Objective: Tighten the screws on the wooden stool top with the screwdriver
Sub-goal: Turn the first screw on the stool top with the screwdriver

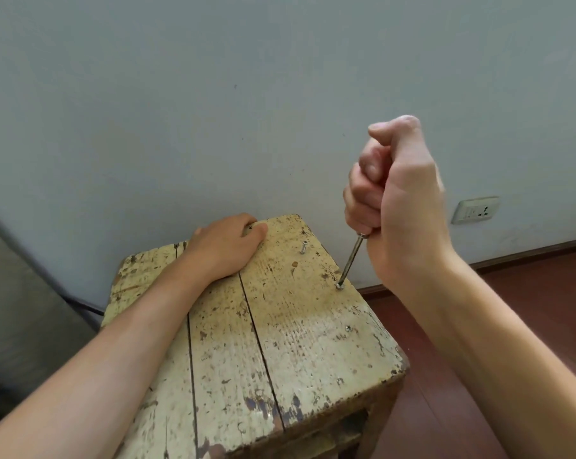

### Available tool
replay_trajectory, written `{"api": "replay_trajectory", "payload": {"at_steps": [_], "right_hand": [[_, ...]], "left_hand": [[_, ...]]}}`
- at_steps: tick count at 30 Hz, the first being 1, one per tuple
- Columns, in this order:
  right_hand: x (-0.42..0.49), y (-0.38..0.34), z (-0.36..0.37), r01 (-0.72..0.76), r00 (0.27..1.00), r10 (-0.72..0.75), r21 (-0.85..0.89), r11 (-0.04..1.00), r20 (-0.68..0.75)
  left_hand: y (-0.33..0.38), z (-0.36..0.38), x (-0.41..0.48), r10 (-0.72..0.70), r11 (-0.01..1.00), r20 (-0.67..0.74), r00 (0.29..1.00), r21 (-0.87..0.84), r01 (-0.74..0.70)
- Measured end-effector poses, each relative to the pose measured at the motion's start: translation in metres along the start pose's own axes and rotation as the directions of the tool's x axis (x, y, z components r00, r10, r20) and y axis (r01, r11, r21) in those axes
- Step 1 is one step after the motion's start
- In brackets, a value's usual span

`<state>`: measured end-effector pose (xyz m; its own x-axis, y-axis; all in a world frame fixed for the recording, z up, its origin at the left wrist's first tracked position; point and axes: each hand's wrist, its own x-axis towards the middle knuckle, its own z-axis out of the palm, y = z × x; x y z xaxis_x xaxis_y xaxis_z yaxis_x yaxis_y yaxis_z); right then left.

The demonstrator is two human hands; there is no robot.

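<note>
Right hand (392, 193) fisted round screwdriver (351, 260) handle. Thin shaft looks stiff, tip in screw (339, 286) near right edge of stool top (296, 342). Left hand (227, 246) flat, presses wood. Stool looks heavy, hard. Tip may slip: push down.

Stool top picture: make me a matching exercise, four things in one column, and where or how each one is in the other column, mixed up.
1. left hand
2. right hand
3. far screw
4. near screw

A. grips the screwdriver
B. sunk almost flush in the wood
C. rests at the far edge of the stool top
D. stands proud of the wood

Pairs: 1-C, 2-A, 3-D, 4-B.
</note>
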<state>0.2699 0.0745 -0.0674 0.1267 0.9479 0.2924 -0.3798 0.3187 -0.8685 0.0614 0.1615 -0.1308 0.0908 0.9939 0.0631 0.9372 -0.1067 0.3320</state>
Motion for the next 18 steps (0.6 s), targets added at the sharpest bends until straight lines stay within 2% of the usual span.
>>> {"api": "replay_trajectory", "payload": {"at_steps": [3,6,9,11,13,15,18], "right_hand": [[0.011,-0.007,-0.012,-0.120,0.958,0.108,0.029,0.992,0.265],[0.020,-0.010,-0.027,-0.203,0.864,0.123,0.116,0.972,0.488],[0.023,-0.015,-0.035,-0.210,0.748,0.127,0.051,0.976,0.652],[0.021,-0.016,-0.032,-0.199,0.701,0.156,-0.019,0.980,0.695],[0.017,-0.015,-0.025,-0.157,0.741,0.165,-0.071,0.985,0.651],[0.012,-0.012,-0.017,-0.119,0.822,0.136,-0.066,0.991,0.553],[0.003,-0.003,-0.005,-0.038,0.960,0.032,0.014,0.999,0.279]], "left_hand": [[0.000,0.000,0.000,-0.004,1.000,-0.006,1.000,0.012,0.004],[0.000,0.001,0.001,-0.001,1.000,-0.006,1.000,0.017,0.001],[0.000,0.002,0.001,-0.004,1.000,-0.003,1.000,0.019,0.004],[0.000,0.001,0.001,-0.007,1.000,-0.001,1.000,0.021,0.007],[0.000,0.001,0.000,-0.010,1.000,-0.003,1.000,0.026,0.010],[0.001,0.001,0.000,-0.008,1.000,-0.005,1.000,0.027,0.008],[0.001,0.001,-0.001,-0.004,1.000,-0.003,1.000,0.023,0.004]]}}
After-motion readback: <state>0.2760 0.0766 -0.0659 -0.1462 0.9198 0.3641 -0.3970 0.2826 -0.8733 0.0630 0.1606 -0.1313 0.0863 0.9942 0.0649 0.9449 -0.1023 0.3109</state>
